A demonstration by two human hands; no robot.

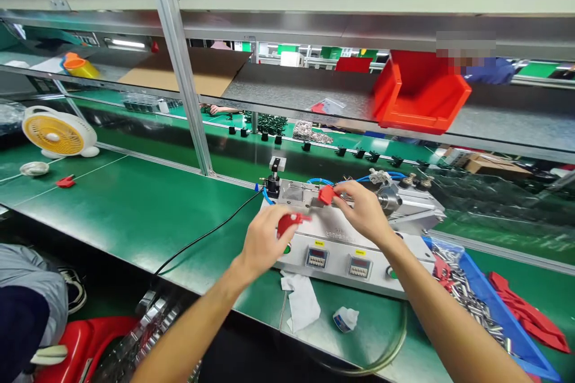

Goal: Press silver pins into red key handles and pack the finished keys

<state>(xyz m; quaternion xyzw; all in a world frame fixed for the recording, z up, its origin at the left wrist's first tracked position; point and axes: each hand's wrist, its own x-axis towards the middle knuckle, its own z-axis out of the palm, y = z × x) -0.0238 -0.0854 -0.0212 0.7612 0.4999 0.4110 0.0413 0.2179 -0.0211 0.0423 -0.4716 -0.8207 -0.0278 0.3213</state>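
Observation:
My left hand (265,236) is closed round a red plastic part (287,222), whose narrow end sticks out to the right. Between the thumb and fingers of my right hand (363,209) is another red plastic part (326,194), held above the metal bench machine (335,228). The two red parts are apart. The machine's front carries two small counters (317,257) and a green button at each end. A metal cylinder (389,198) on the machine lies just beyond my right hand.
At right, a blue tray (503,317) holds metal pins and red pieces; more red parts (530,311) lie beside it. A white cloth (302,302) and a small bottle (345,318) lie in front. A red bin (422,96) sits on the shelf, a fan (58,131) at left. A person sits lower left.

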